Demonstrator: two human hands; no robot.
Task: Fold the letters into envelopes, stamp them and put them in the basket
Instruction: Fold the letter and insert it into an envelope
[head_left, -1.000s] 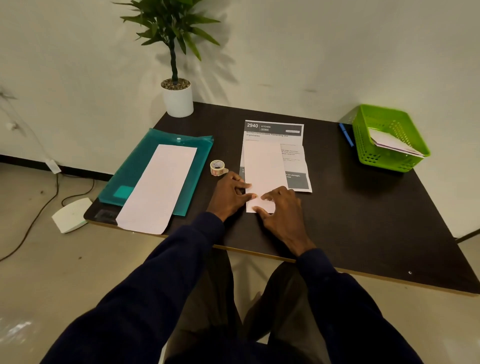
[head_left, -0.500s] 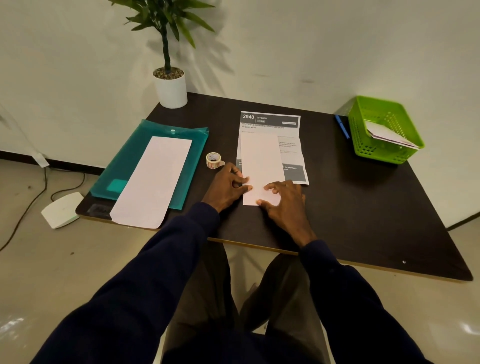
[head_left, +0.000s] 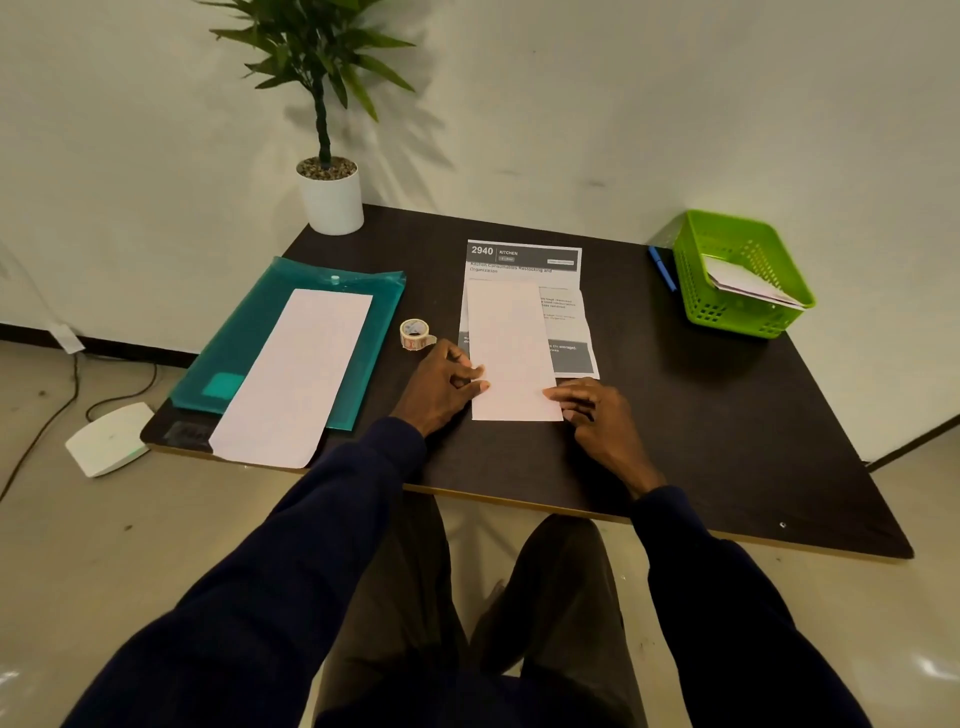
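Sitting against a pale wall, a dark table (head_left: 675, 441) is carrying, from left, a teal folder (head_left: 244, 358) under a white sheet (head_left: 296, 374), a potted plant (head_left: 330, 197) at the back, and a stamp roll (head_left: 414, 334). The left hand (head_left: 441, 387) is pinching the folded letter (head_left: 511, 353); the right hand (head_left: 597, 415), fingers curled, is touching its other edge. A green basket (head_left: 696, 291) is holding envelopes (head_left: 748, 283) far right.
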